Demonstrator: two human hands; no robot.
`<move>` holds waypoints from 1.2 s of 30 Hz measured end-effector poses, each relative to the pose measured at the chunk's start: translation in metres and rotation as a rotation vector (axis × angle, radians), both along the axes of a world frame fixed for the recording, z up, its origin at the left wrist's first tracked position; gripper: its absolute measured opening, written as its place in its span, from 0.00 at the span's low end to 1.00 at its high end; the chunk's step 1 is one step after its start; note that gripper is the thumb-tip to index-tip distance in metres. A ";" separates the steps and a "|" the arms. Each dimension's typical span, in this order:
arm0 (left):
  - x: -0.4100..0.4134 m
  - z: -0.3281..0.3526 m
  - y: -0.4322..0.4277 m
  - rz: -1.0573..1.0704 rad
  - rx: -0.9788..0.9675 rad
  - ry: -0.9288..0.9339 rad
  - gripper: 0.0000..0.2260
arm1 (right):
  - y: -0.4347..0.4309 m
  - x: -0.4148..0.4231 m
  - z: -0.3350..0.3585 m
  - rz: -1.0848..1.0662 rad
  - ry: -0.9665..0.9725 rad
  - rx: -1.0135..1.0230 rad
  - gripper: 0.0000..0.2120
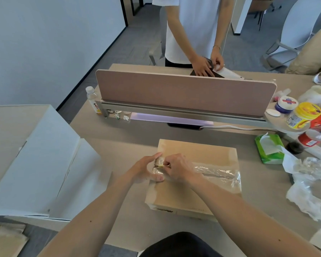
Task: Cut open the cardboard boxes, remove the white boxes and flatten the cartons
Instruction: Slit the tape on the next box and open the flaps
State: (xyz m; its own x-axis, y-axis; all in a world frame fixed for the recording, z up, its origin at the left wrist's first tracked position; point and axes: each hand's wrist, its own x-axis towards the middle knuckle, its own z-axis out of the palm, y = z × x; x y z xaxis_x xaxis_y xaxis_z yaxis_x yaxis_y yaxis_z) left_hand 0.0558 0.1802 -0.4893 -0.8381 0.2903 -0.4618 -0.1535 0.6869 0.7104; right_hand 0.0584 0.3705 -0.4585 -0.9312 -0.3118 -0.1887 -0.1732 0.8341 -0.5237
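Note:
A flat brown cardboard box (pixel 198 190) lies on the desk in front of me, sealed along its middle by a strip of clear tape (pixel 217 173). My left hand (pixel 146 169) grips the box's left end, thumb on top and fingers curled round the taped edge. My right hand (pixel 178 168) pinches a small thin cutter (pixel 162 165) with its tip at the tape near the left edge. White boxes (pixel 35 164) lie stacked on the left.
A pink divider screen (pixel 185 93) crosses the desk (pixel 122 141); another person stands behind it handling something. A green wipes pack (pixel 268 149), jars (pixel 302 114) and crumpled plastic (pixel 311 184) crowd the right side. A bottle (pixel 93 99) stands far left. Flattened cardboard (pixel 4 240) lies at bottom left.

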 end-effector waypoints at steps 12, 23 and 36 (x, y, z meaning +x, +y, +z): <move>0.001 0.003 0.001 0.001 0.018 -0.002 0.44 | -0.008 -0.002 0.011 0.145 0.027 0.115 0.11; 0.001 0.008 0.003 0.011 0.004 -0.021 0.44 | 0.001 -0.003 0.011 0.163 0.037 0.181 0.12; 0.001 0.008 0.003 0.019 -0.048 -0.019 0.44 | 0.023 -0.001 -0.002 0.156 0.040 0.200 0.13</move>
State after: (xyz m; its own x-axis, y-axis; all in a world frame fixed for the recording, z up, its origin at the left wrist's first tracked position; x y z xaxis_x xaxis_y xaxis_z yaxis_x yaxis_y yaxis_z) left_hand 0.0563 0.1834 -0.4816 -0.8341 0.2518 -0.4907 -0.1797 0.7170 0.6735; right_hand 0.0573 0.3937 -0.4602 -0.8825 -0.4129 -0.2251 -0.3254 0.8818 -0.3414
